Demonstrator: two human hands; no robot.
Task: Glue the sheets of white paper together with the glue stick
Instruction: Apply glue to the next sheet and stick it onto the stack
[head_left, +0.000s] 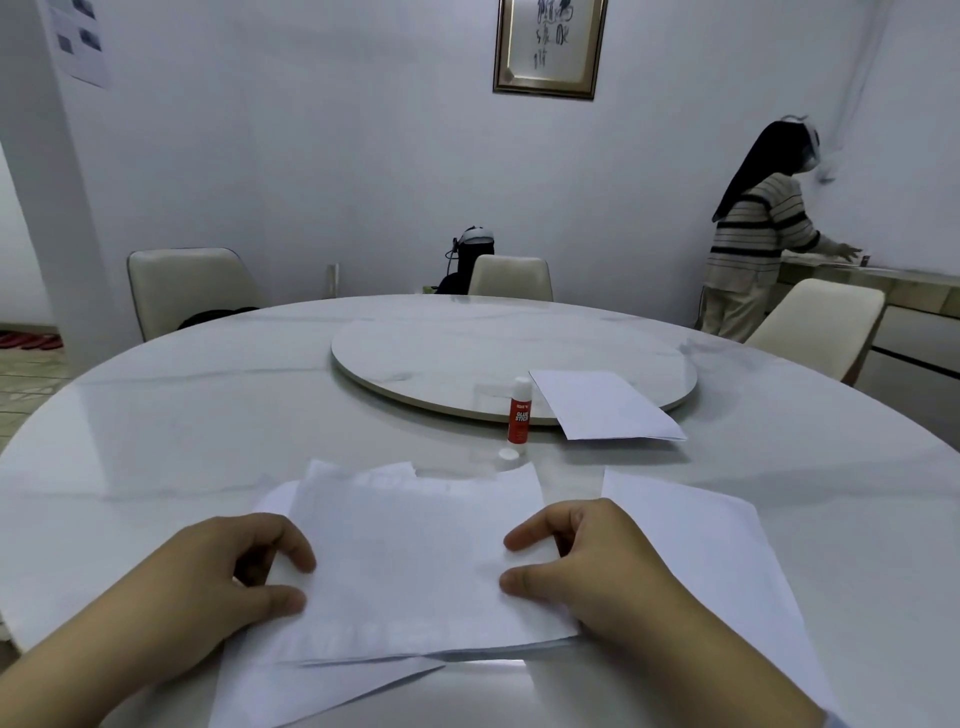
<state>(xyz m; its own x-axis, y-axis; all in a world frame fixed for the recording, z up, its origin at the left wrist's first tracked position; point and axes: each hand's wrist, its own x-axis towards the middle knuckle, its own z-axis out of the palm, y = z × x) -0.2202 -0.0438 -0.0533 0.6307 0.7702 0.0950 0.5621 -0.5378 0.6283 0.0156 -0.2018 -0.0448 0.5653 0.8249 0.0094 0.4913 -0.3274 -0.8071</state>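
A stack of white paper sheets (410, 561) lies on the table in front of me, its layers slightly askew. My left hand (228, 577) pinches the stack's left edge between thumb and fingers. My right hand (587, 561) pinches its right edge the same way. A red and white glue stick (520, 410) stands upright beyond the stack, uncapped, with its white cap (508, 454) lying beside it. Another white sheet (711, 551) lies under my right forearm. One more white sheet (602, 405) rests partly on the turntable.
The round marble table (182, 415) carries a raised turntable (467, 348) at its middle. Cream chairs (192, 286) stand around the far side. A person in a striped top (753, 244) stands at a counter at the back right.
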